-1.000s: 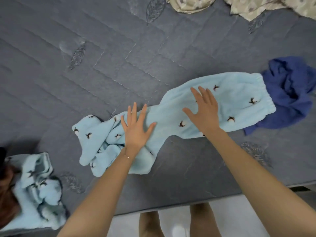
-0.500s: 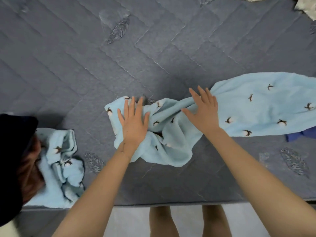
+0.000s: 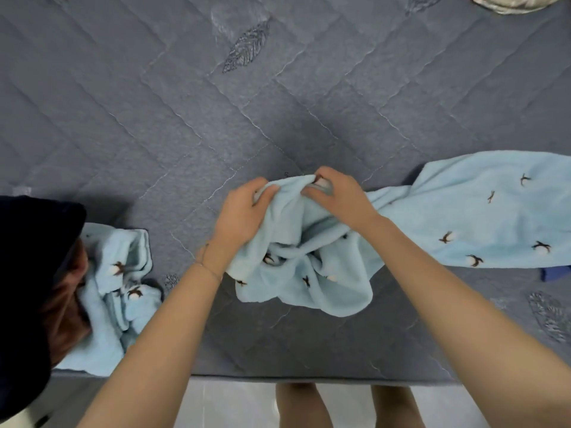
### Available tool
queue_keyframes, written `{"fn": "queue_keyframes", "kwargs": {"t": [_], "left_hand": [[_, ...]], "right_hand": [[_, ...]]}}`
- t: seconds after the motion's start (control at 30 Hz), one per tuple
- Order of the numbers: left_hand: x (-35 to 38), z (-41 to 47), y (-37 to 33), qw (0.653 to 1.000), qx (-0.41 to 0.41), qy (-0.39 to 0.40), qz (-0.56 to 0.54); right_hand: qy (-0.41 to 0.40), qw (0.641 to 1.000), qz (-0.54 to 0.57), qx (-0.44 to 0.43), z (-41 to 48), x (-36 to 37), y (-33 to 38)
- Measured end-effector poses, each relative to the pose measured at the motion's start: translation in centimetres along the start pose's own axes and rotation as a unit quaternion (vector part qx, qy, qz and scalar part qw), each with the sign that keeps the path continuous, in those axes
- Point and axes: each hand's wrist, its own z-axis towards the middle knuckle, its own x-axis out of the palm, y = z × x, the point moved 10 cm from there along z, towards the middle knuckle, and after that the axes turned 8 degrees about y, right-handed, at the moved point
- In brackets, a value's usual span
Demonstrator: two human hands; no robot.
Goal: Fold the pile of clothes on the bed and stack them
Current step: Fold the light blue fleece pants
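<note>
Light blue fleece trousers (image 3: 482, 211) with small dark bird prints lie across the grey quilted bed (image 3: 185, 118), stretching off to the right. Their leg end is bunched into a crumpled heap near the bed's front edge. My left hand (image 3: 244, 211) and my right hand (image 3: 336, 196) both pinch the top edge of that heap, close together, lifting the cloth a little. A second light blue garment (image 3: 120, 282) with the same print lies crumpled at the front left.
A dark blue cloth (image 3: 556, 273) peeks out under the trousers at the right edge. A beige patterned garment (image 3: 513, 3) lies at the far top right. A person's dark hair (image 3: 31, 288) fills the left edge. Below the bed's front edge are white floor and my legs.
Both hands were flat on the trousers; they have now closed on the bunched leg end and gathered it up. The view has shifted left, so the trousers sit further right.
</note>
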Motion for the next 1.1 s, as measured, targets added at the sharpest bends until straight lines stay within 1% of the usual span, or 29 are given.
{"fn": "queue_keyframes", "kwargs": {"t": [0.03, 0.07, 0.1, 0.2, 0.27, 0.3, 0.43, 0.47, 0.53, 0.6, 0.7, 0.83, 0.9, 0.97, 1.03, 1.1], "left_hand": [[-0.1, 0.8, 0.3, 0.999, -0.020, 0.025, -0.044], [-0.3, 1.5, 0.8, 0.996, -0.039, 0.040, -0.065], [-0.7, 2.0, 1.2, 0.996, -0.052, 0.040, -0.061], [-2.6, 2.3, 3.1, 0.997, -0.067, -0.021, 0.003], [-2.9, 1.8, 4.6, 0.996, -0.077, -0.031, 0.018], [-2.9, 1.5, 5.4, 0.996, -0.078, -0.032, 0.009], [-2.2, -0.3, 8.5, 0.991, -0.072, -0.033, -0.107], [-1.8, -0.5, 9.3, 0.989, -0.080, -0.029, -0.120], [-0.8, -0.5, 10.8, 0.979, -0.121, -0.023, -0.160], [-0.6, -0.1, 11.9, 0.963, -0.154, -0.052, -0.214], [-1.4, 0.4, 12.0, 0.944, -0.169, -0.109, -0.261], [-5.7, 0.1, 10.9, 0.916, -0.125, -0.228, -0.305], [-8.5, 0.0, 10.9, 0.910, -0.110, -0.274, -0.292], [-10.3, 0.1, 11.8, 0.916, -0.121, -0.290, -0.249], [-10.6, 0.1, 12.7, 0.934, -0.154, -0.264, -0.186], [-9.5, -0.2, 13.4, 0.955, -0.202, -0.206, -0.066]], "right_hand": [[-0.005, 1.000, 0.015, 0.015, 0.5, -0.4, -0.2], [-0.012, 0.999, 0.013, 0.026, 1.1, -0.8, -0.3], [-0.020, 0.999, 0.004, 0.037, 1.7, -1.0, -0.4], [-0.079, 0.994, 0.013, 0.072, 3.0, -1.6, -1.1], [-0.119, 0.988, 0.042, 0.084, 3.3, -1.9, -1.6], [-0.124, 0.988, 0.038, 0.088, 3.4, -1.9, -1.8], [-0.080, 0.989, -0.086, 0.087, 3.8, -0.7, -2.2], [-0.076, 0.988, -0.108, 0.076, 3.8, -0.4, -2.0], [-0.069, 0.987, -0.135, 0.060, 3.7, 0.3, -1.9], [-0.052, 0.988, -0.132, 0.068, 3.7, 1.4, -2.3], [-0.030, 0.987, -0.131, 0.083, 3.7, 2.8, -2.8], [-0.025, 0.989, -0.121, 0.086, 3.8, 3.1, -2.5], [-0.042, 0.989, -0.119, 0.074, 4.0, 2.7, -1.9], [-0.059, 0.989, -0.122, 0.064, 3.8, 2.4, -1.2], [-0.071, 0.989, -0.117, 0.064, 3.6, 2.4, -0.9], [-0.072, 0.989, -0.112, 0.070, 3.1, 2.8, -0.8]]}}
